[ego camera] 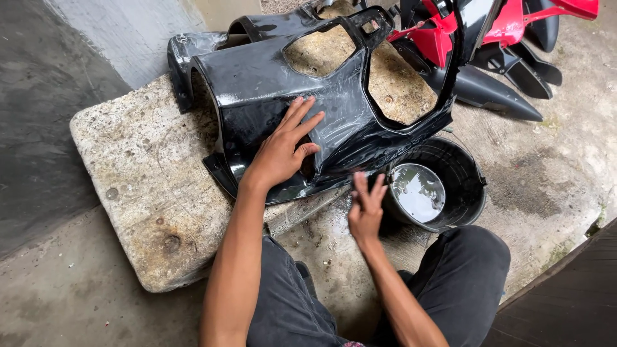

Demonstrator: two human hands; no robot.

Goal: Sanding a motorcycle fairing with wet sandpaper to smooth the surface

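- Left hand (283, 151) lies flat, fingers spread, on the wet black fairing panel (321, 103) resting on a stone slab (141, 193).
- Right hand (366, 209), open and empty, hovers just below the panel's lower edge, beside the black water bucket (472, 186).

panel (257, 83): glossy black plastic fairing, wet, two large cutouts | pose: lying tilted, outer face up | place: on stone slab, lower edge just beside bucket

One black panel (270, 83), one bucket (463, 186), two hands (283, 151).
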